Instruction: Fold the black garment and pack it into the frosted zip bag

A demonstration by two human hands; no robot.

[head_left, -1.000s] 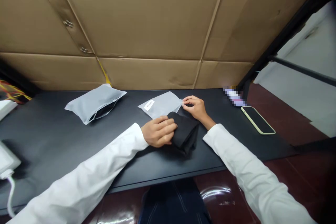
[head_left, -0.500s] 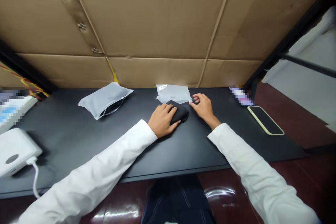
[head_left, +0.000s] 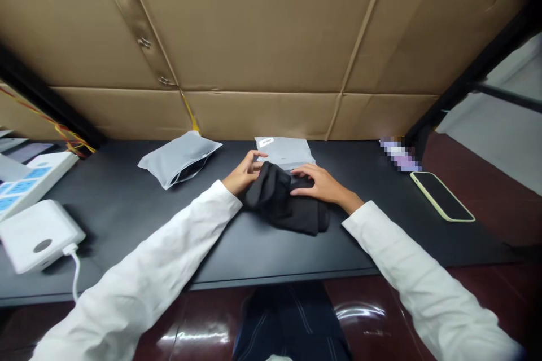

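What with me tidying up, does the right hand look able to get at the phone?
Probably yes: nothing visible blocks the way to the phone, though the right hand is busy at the black cloth.

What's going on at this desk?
A person has both hands on a bunched black cloth at the table: the left hand at its raised left part, the right hand on its right side. A labelled frosted bag lies flat just beyond. Farther left sits a second, fuller bag, its mouth gaping. The exact grip is unclear.
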